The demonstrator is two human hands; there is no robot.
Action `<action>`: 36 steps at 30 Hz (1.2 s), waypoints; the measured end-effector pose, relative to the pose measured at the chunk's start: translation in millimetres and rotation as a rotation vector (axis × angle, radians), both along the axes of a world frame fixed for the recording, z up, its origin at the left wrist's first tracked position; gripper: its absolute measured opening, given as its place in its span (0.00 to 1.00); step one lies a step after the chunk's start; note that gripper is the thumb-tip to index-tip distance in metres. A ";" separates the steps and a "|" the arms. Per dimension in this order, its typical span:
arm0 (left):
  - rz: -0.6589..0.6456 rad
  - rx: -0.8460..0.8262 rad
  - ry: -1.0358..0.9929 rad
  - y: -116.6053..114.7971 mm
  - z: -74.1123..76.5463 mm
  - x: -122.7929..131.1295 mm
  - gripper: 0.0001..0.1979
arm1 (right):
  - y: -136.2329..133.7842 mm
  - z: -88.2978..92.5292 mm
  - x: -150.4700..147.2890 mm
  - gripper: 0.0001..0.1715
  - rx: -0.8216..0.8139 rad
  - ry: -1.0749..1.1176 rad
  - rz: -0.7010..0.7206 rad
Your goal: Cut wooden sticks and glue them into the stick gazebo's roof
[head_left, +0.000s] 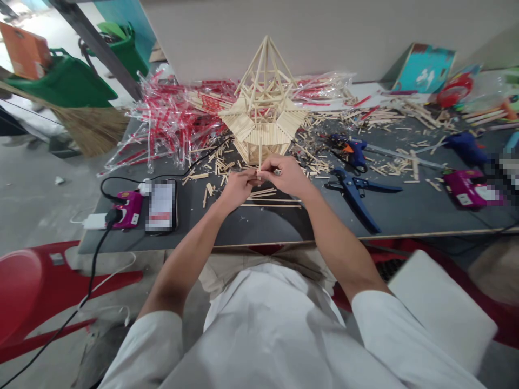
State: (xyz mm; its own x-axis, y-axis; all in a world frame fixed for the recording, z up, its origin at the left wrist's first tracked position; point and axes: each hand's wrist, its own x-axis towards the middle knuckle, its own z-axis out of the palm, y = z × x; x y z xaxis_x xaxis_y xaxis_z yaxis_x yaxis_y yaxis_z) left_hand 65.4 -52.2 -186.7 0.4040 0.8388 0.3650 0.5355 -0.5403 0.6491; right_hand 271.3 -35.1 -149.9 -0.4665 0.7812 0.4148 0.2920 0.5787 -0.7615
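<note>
Both hands meet in front of a wooden stick model [279,116], a pointed frame over slatted panels. Between the fingertips a thin wooden stick [260,152] stands roughly upright. My right hand [285,174] pinches it near its lower end. My left hand [239,183] is closed at the same spot, its fingertips touching the stick's base; part of its grip is hidden. Several loose sticks [271,206] lie flat on the dark table just below the hands. To the right rests a blue-handled cutter [357,197].
Stick offcuts and red-marked plastic wrappers [182,116] cover the table's back. A blue glue gun [357,154] lies right of the model. At left are a phone [161,207] and a purple power strip [130,209] with cables. A red chair [24,292] stands beyond the table's left edge.
</note>
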 end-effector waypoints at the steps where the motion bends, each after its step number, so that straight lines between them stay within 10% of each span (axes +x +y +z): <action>1: -0.001 -0.008 -0.006 -0.1 0.3 0.4 0.12 | 0.0 -0.3 -0.4 0.11 0.006 -0.008 -0.001; 29: 0.003 -0.108 -0.164 -13.0 19.9 6.8 0.14 | -3.4 1.9 -2.1 0.15 -0.106 0.131 0.007; 36: -0.055 -0.455 -0.416 -18.7 30.6 10.0 0.15 | -0.7 -0.3 -10.2 0.21 -0.322 0.265 -0.017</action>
State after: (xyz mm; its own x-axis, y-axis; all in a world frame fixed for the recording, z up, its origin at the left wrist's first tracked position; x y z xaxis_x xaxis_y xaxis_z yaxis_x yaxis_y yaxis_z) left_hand 75.4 -70.9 -156.1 0.3518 0.9294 0.1118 0.1671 -0.1799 0.9694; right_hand 261.0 -35.8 -150.2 -0.3625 0.8973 0.2518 0.0688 0.2952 -0.9530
